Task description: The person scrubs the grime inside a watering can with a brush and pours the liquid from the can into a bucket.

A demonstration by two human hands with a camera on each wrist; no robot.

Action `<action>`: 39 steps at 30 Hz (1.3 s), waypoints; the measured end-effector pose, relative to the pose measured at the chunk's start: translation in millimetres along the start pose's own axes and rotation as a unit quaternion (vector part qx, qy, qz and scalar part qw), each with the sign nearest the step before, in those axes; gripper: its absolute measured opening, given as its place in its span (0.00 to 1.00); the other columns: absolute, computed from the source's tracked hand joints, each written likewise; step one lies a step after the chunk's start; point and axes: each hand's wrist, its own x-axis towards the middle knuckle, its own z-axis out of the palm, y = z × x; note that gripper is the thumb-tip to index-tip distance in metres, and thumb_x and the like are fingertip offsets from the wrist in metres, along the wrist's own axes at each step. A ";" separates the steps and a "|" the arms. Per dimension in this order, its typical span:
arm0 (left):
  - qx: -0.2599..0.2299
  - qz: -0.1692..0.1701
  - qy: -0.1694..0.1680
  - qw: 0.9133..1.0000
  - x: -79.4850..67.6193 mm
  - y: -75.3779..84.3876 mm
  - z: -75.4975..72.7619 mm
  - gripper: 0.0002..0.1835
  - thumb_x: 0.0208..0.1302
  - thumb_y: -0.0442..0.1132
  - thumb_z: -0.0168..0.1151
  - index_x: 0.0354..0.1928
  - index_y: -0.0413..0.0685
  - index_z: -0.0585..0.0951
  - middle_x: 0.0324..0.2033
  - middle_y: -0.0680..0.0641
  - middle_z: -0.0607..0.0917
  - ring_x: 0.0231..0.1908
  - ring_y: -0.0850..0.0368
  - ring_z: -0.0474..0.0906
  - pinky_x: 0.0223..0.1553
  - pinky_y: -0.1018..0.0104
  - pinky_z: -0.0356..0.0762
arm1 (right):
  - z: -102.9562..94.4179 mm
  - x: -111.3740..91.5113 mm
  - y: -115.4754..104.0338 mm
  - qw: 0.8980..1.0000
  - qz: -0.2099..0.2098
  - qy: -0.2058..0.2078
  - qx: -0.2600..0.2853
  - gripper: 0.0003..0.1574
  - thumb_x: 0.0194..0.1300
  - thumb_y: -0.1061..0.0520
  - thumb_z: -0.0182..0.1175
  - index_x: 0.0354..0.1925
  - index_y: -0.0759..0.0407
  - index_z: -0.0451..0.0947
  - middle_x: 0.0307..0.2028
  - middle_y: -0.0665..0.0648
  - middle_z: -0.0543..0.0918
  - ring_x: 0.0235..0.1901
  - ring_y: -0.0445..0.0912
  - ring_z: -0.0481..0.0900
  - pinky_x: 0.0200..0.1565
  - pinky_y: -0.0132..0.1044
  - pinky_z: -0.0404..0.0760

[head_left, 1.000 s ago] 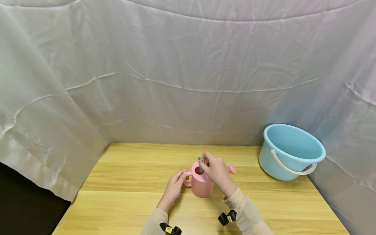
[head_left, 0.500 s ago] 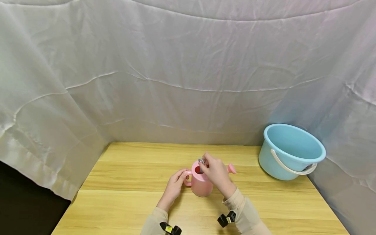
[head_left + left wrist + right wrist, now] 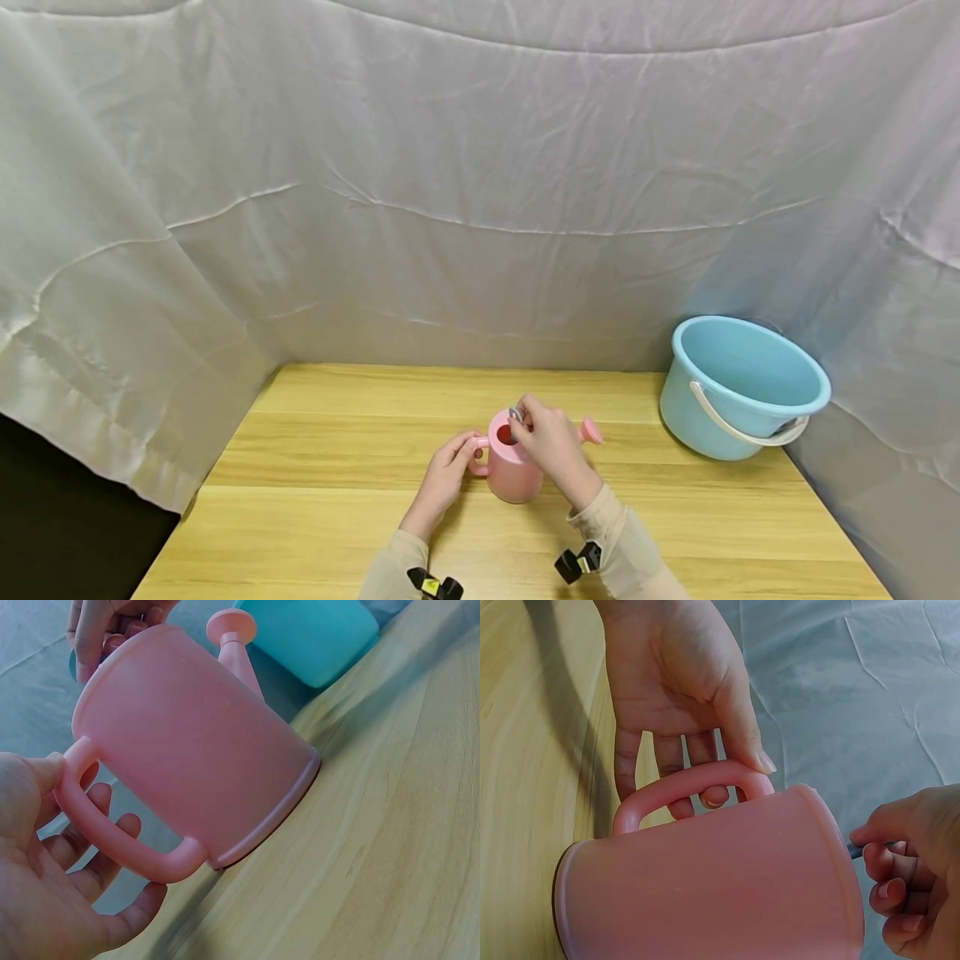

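Well, the pink watering can (image 3: pixel 516 482) stands midway between the side edges of the table (image 3: pixel 322 500), left hand (image 3: pixel 442 477) gripping its handle (image 3: pixel 112 838), right hand (image 3: pixel 553 437) pinching a grey object (image 3: pixel 513 412) at its mouth (image 3: pixel 506 435).

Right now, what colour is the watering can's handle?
Pink; the handle shows best in the left wrist view.

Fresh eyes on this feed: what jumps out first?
Likely the big blue bucket at the back right corner of the wooden table. Then the pink watering can near the middle, its handle in the left hand, while the right hand pinches a gray item at the can's opening.
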 end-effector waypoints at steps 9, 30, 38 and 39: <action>-0.005 0.006 -0.005 1.000 -0.7 0.7 0.4 0.20 0.75 0.45 0.50 0.56 0.36 0.77 0.43 0.29 0.78 0.39 0.33 0.81 0.52 0.47 0.85 | -1.0 -0.1 -1.4 1.000 0.013 -0.016 -0.005 0.10 0.56 0.65 0.66 0.28 0.57 0.73 0.16 0.49 0.71 0.15 0.36 0.60 0.15 0.22 0.60; -0.006 0.007 -0.003 1.000 -2.0 3.1 0.7 0.18 0.75 0.45 0.49 0.54 0.38 0.78 0.42 0.30 0.78 0.39 0.38 0.80 0.52 0.45 0.85 | -6.6 6.3 0.5 1.000 -0.013 0.018 -0.012 0.11 0.55 0.65 0.65 0.29 0.55 0.71 0.15 0.46 0.68 0.14 0.35 0.58 0.14 0.22 0.56; -0.008 0.015 -0.008 1.000 -1.0 1.3 -0.4 0.19 0.76 0.44 0.48 0.56 0.38 0.77 0.43 0.30 0.78 0.40 0.34 0.81 0.53 0.45 0.84 | -13.5 13.1 -6.5 0.999 -0.012 0.034 -0.011 0.10 0.54 0.66 0.64 0.28 0.55 0.71 0.15 0.45 0.67 0.15 0.35 0.59 0.14 0.22 0.57; -0.010 0.015 -0.008 1.000 -0.6 1.2 -0.5 0.19 0.75 0.45 0.49 0.55 0.38 0.77 0.43 0.30 0.78 0.40 0.35 0.81 0.53 0.45 0.84 | -14.6 14.1 -7.4 0.999 -0.014 0.038 -0.010 0.10 0.53 0.66 0.63 0.28 0.55 0.71 0.15 0.45 0.67 0.15 0.35 0.59 0.15 0.22 0.57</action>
